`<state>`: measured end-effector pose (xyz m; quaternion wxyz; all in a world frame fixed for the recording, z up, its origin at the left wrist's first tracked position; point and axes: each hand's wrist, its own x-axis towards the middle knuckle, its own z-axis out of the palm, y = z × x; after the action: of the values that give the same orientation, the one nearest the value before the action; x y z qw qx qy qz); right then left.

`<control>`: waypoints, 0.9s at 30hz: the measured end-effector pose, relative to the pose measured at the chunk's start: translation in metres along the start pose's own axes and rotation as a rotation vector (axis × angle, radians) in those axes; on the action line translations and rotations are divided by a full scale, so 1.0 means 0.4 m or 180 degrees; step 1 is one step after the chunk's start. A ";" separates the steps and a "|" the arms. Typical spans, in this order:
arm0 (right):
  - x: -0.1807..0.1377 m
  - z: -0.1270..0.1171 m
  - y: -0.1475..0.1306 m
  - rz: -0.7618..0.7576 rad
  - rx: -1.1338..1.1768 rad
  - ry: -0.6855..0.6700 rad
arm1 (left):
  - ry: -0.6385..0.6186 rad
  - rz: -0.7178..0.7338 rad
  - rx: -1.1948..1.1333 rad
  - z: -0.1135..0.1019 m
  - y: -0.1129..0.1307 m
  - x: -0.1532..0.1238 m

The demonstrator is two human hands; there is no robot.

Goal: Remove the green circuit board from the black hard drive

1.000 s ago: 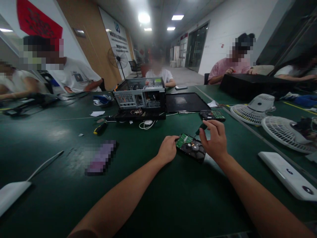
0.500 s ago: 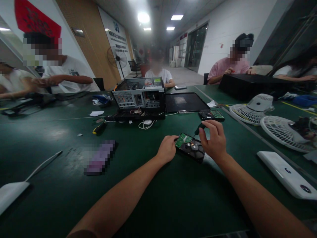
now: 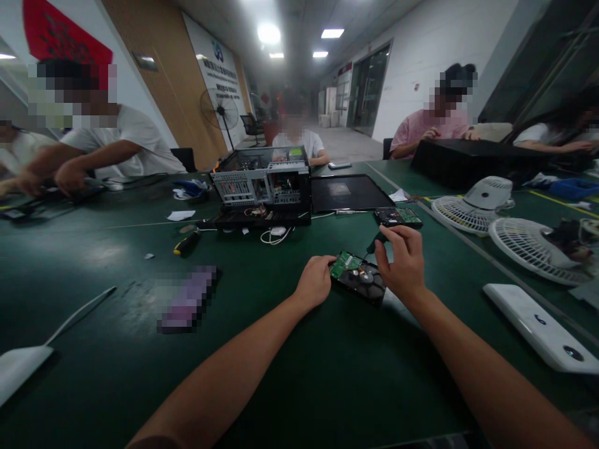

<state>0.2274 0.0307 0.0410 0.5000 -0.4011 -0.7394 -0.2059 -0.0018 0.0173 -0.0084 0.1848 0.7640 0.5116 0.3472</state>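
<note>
OK, hard drive (image 3: pixel 359 279) on the green counter (image 3: pixel 281 374), board side up, right between both hands, a bit nearer than the open PC case (image 3: pixel 262 184) and off to its right. L hand (image 3: pixel 315 282) has a grip on the drive's left end, thumb on top. R hand (image 3: pixel 403 262) pinches a dark-handled screwdriver (image 3: pixel 375 242) in its fingertips, shaft slanting down to the drive near the edge of the green circuit board (image 3: pixel 346 263).

Doing this well, IMO: driver as upright as poss., tip seated fully, light downward push w/ the turn so nothing slips and scrapes the board. That slant looks a bit risky, tbh. L hand's brace is a good shout, but fingers should stay clear of the tip's line.

Now the hard-to-see stuff: can't make out the exact spot where the tip lands, nor any screw under it. R hand covers part of the drive's right side; L fingers partly hidden at the far end, so can't tell how they wrap. Purple item (image 3: pixel 189 298) to the left is pixelated, no detail. White thing (image 3: pixel 23 371), far left, is cut off by the edge of view.
</note>
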 end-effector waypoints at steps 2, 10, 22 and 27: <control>-0.001 0.001 -0.001 0.0033 0.0010 -0.0028 | 0.0004 -0.0005 -0.0011 0.000 0.001 0.000; 0.003 -0.005 0.003 0.0020 0.0236 -0.0086 | -0.0007 -0.0029 -0.0054 -0.005 0.006 -0.001; -0.006 -0.002 -0.004 0.0512 0.0269 0.0003 | -0.0017 -0.0047 -0.0017 -0.001 0.002 0.001; 0.002 -0.010 -0.015 0.0661 0.0272 0.0064 | -0.0020 -0.0060 -0.0026 0.002 -0.003 0.003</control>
<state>0.2248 0.0247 0.0438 0.5427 -0.4517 -0.6970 -0.1252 -0.0018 0.0188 -0.0095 0.1927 0.7594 0.5167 0.3451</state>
